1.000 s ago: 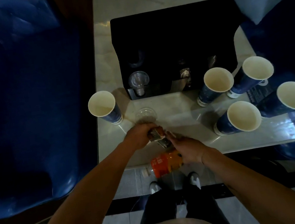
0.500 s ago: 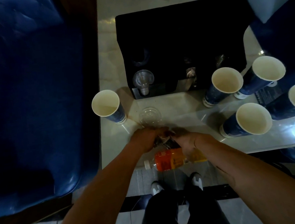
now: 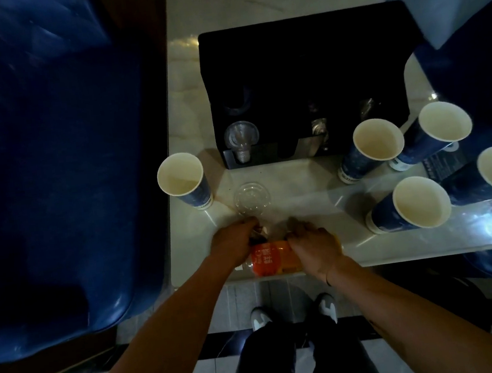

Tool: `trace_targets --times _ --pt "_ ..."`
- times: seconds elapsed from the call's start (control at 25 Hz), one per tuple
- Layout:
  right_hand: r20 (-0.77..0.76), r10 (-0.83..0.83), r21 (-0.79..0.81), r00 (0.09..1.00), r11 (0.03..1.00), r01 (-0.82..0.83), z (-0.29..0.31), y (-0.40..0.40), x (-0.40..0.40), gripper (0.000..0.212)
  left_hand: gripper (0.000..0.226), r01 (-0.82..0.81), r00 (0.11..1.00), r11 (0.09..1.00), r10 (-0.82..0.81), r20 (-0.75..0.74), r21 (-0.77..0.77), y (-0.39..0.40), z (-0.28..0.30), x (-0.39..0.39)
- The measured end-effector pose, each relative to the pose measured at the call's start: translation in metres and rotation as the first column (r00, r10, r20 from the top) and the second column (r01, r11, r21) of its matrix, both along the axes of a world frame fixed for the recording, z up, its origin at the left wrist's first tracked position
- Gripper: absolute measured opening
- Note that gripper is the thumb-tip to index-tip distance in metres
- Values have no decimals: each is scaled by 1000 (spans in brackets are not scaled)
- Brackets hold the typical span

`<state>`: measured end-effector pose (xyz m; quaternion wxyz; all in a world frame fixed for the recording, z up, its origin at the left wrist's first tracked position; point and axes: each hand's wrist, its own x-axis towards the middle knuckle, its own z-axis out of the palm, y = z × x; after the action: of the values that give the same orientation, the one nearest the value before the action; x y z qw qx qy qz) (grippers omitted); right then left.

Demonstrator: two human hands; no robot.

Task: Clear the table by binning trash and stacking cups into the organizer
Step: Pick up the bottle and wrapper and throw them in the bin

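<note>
An orange-labelled plastic bottle (image 3: pixel 270 258) lies on its side at the front edge of the pale marble table (image 3: pixel 300 192). My right hand (image 3: pixel 314 241) is closed over its right end. My left hand (image 3: pixel 232 241) sits just left of it, fingers pinched on a small crumpled wrapper (image 3: pixel 257 233). A clear plastic lid (image 3: pixel 251 199) lies flat just beyond my hands. One blue paper cup (image 3: pixel 182 179) stands at the left; several more (image 3: pixel 421 201) stand at the right. The black organizer (image 3: pixel 304 87) stands behind, with clear cups (image 3: pixel 240 138) in its left slot.
Blue padded seats flank the table, a large one on the left (image 3: pixel 50 147) and another on the right (image 3: pixel 470 68). A printed card (image 3: pixel 444 163) lies under the right-hand cups. My shoes (image 3: pixel 261 318) are on the tiled floor below the table edge.
The bottle has come from hanging below the table edge up onto the edge. My right hand has let go of the wrapper and now covers the bottle; my left hand keeps the wrapper.
</note>
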<state>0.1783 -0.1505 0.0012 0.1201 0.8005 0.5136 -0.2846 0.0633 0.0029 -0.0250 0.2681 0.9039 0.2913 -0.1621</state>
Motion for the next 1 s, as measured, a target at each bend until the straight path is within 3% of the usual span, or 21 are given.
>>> trace_targets --times 0.16,0.36,0.48,0.56,0.6,0.68,0.76,0.88,1.0 --pt "41 -15 68 999 998 13 -1 -5 -4 67 37 -105 994 994 106 37 -10 2 -1 -16" --pt "86 49 42 995 998 -53 -6 -10 1 65 23 -321 925 942 333 183 -93 3 -1 -34" --pt "16 -83 65 996 995 82 -7 -24 3 67 30 -448 870 889 458 183 -96 9 0 -41" --pt "-181 -253 94 950 957 273 -4 -39 5 66 33 -531 818 839 544 185 -118 11 1 -47" --pt "-349 -343 82 872 916 393 -1 -47 6 63 33 -563 794 816 578 186 -134 11 2 -50" --pt "-672 -480 -44 563 785 617 11 -65 3 56 32 -578 776 798 602 185 -172 5 5 -56" --pt "-806 -529 -194 264 658 728 21 -86 -6 52 30 -567 775 795 604 188 -216 -8 10 -62" --pt "-833 -544 -257 95 533 806 26 -121 -23 58 30 -568 742 737 651 158 -367 -40 19 -71" --pt "-809 -586 -270 52 448 852 27 -155 -41 56 24 -509 720 643 683 126 -572 -75 21 -75"
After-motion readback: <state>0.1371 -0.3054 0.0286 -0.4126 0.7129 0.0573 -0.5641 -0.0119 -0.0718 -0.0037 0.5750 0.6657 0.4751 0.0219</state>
